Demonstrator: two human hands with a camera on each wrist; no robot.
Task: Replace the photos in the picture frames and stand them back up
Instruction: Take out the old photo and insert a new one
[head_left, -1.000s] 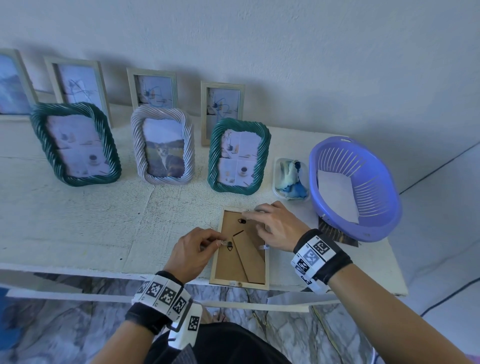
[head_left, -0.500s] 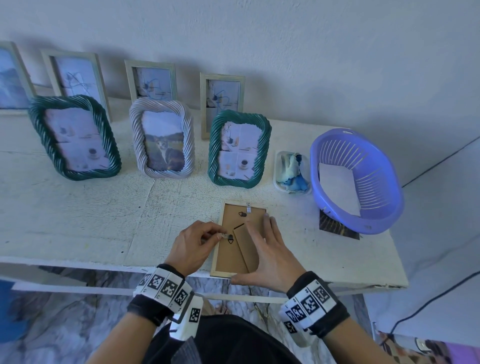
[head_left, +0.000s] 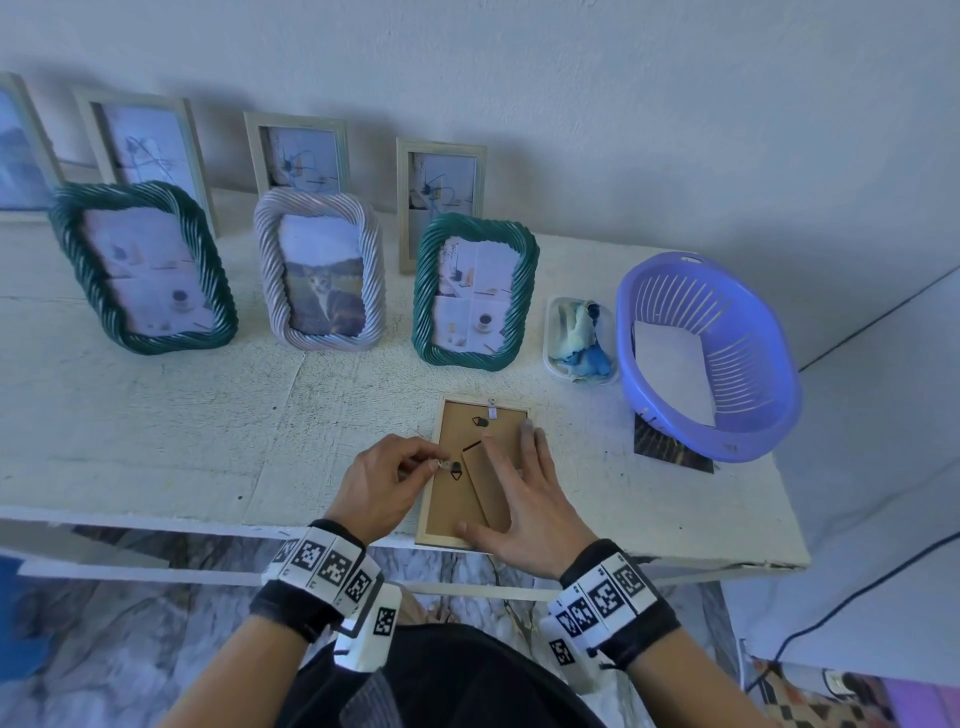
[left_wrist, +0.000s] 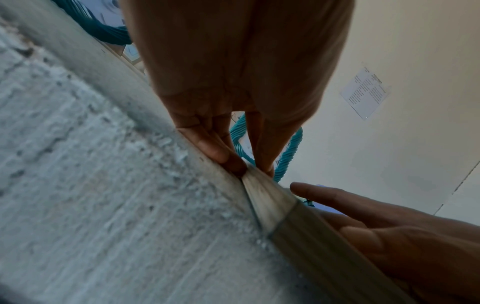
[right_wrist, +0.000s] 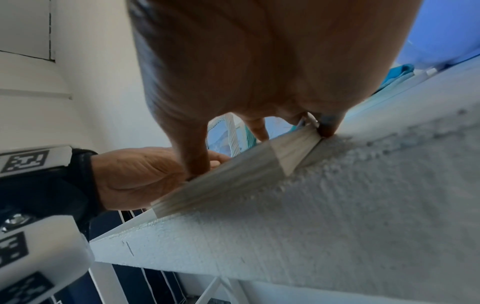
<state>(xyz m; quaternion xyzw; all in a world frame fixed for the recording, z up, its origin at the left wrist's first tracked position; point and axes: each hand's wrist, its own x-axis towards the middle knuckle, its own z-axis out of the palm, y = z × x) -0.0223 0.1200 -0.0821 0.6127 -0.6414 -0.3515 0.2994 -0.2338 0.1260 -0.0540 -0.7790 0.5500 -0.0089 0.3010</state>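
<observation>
Frame (head_left: 457, 493) is lying face-down at the table's (head_left: 208, 441) near edge. I'm spreading my right hand (head_left: 524, 499) flat on its backing, steadying it, while my left hand's (head_left: 384, 480) grip is pinching the side tab (head_left: 444, 464), probably turning it.

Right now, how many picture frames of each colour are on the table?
Green rope frames: 2
White rope frame: 1
Pale wooden frames, standing: 4
Pale wooden frame, face down: 1
Total: 8
</observation>
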